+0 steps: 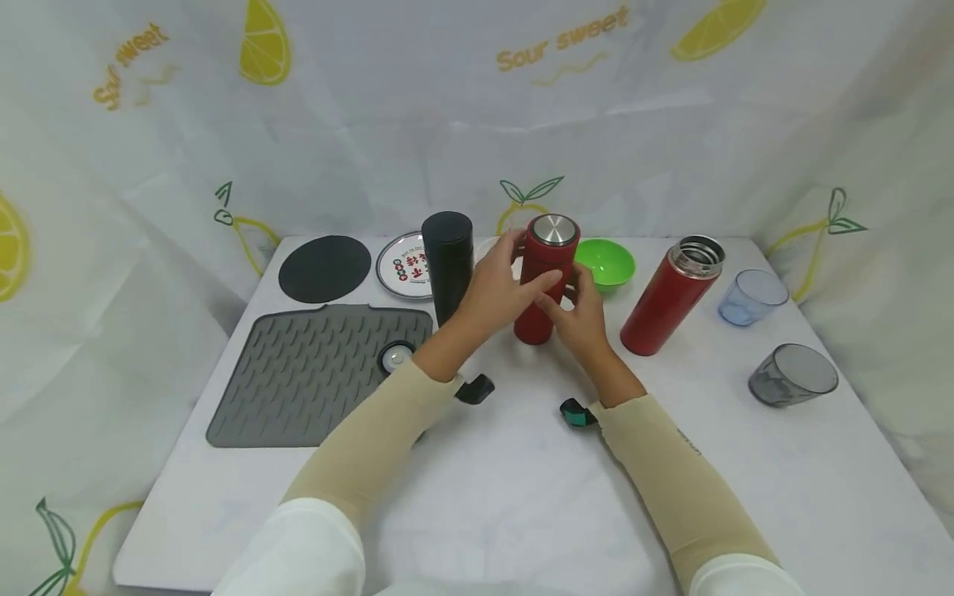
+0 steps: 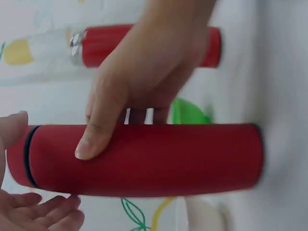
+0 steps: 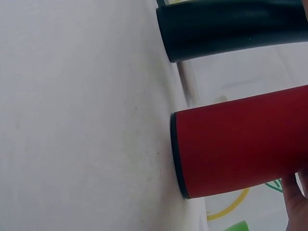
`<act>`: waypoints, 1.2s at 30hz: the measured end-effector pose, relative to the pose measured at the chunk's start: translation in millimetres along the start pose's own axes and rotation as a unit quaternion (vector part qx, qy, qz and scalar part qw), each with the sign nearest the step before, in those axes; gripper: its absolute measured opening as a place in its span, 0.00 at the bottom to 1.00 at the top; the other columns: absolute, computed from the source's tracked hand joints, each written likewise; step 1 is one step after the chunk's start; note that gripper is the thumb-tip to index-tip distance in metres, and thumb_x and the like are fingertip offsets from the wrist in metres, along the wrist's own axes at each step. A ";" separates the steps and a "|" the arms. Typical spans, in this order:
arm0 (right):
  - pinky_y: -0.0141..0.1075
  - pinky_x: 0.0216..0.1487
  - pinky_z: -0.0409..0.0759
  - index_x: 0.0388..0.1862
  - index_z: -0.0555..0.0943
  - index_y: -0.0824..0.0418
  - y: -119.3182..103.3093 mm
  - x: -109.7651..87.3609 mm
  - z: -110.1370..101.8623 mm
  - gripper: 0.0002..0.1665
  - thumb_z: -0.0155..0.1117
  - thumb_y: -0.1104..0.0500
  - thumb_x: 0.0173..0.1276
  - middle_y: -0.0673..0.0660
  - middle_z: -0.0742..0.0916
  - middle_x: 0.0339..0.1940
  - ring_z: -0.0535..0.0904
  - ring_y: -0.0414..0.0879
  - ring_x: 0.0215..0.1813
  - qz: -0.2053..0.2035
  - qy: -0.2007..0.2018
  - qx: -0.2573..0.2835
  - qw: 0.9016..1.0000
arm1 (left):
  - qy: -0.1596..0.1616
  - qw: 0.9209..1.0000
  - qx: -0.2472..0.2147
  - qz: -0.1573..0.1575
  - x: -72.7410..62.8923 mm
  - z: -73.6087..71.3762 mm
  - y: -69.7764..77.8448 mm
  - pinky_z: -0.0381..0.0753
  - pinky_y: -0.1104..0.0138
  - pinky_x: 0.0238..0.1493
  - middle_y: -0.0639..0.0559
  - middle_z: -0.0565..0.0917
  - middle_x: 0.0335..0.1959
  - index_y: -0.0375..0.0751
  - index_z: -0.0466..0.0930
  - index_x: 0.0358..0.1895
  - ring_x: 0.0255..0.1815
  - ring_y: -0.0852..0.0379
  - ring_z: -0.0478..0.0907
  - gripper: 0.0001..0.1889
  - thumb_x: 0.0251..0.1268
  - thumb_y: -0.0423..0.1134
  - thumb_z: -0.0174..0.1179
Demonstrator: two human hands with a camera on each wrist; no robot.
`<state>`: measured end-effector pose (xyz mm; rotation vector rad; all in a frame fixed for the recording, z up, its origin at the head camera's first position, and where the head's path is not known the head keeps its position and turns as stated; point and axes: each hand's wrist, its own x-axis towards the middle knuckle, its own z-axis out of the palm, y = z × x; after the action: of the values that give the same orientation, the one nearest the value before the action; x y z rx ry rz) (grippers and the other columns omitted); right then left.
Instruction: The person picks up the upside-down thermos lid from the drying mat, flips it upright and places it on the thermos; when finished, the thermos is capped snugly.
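A red thermos [image 1: 550, 252] with a silver-topped lid stands upright between both hands. My left hand [image 1: 495, 285] holds it near the top, thumb across the front. In the left wrist view, the fingers [image 2: 53, 211] of that hand lie at the cap, above the dark ring. Lower down, my right hand [image 1: 581, 319] grips the thermos body, and its thumb presses the red side in the left wrist view. The thermos base [image 3: 180, 156] is at the tabletop in the right wrist view; whether it touches is hard to tell.
A black tumbler [image 1: 447, 257] stands left of the hands, near a grey drying mat [image 1: 298, 372] bearing a round lid [image 1: 395, 358]. An uncapped red thermos [image 1: 663, 306], a green bowl [image 1: 614, 263], a blue glass [image 1: 751, 298] and a grey glass [image 1: 793, 377] are rightward.
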<state>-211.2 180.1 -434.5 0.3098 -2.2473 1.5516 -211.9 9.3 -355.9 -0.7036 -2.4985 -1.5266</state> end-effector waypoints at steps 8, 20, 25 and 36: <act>0.50 0.66 0.67 0.74 0.58 0.53 -4.6 -0.8 -7.4 0.46 0.70 0.48 0.64 0.54 0.73 0.66 0.68 0.51 0.66 0.072 -0.039 0.002 0.997 | -0.080 0.974 0.189 0.097 -91.6 -71.5 -55.6 0.74 0.58 0.58 0.49 0.81 0.54 0.39 0.78 0.57 0.57 0.52 0.75 0.25 0.60 0.48 0.69; 0.48 0.64 0.70 0.76 0.54 0.51 -15.3 -10.7 -25.3 0.48 0.69 0.47 0.64 0.52 0.72 0.68 0.68 0.48 0.66 0.062 -0.051 -0.042 0.996 | -0.163 0.946 0.254 -0.113 -122.0 -123.8 -121.4 0.73 0.48 0.57 0.41 0.75 0.58 0.34 0.71 0.63 0.59 0.43 0.71 0.41 0.46 0.51 0.76; 0.47 0.61 0.72 0.72 0.62 0.57 -27.7 -34.1 -38.9 0.41 0.69 0.52 0.65 0.55 0.76 0.63 0.70 0.47 0.64 0.016 -0.006 -0.082 0.996 | -0.164 0.951 0.253 -0.072 -112.1 -112.5 -111.8 0.76 0.53 0.53 0.44 0.75 0.55 0.33 0.72 0.63 0.54 0.48 0.74 0.39 0.47 0.49 0.75; 0.38 0.55 0.78 0.68 0.68 0.69 -42.1 -78.0 -24.2 0.29 0.60 0.62 0.72 0.66 0.81 0.57 0.78 0.57 0.57 0.099 -0.232 0.100 0.962 | -0.096 0.945 0.178 0.257 -94.4 -51.2 -49.3 0.71 0.66 0.60 0.48 0.73 0.54 0.35 0.76 0.59 0.57 0.54 0.68 0.34 0.47 0.43 0.77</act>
<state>-119.9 184.4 -425.4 0.5738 -2.5303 1.9888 -157.5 -84.1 -403.6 -1.3490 -2.3481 -0.8360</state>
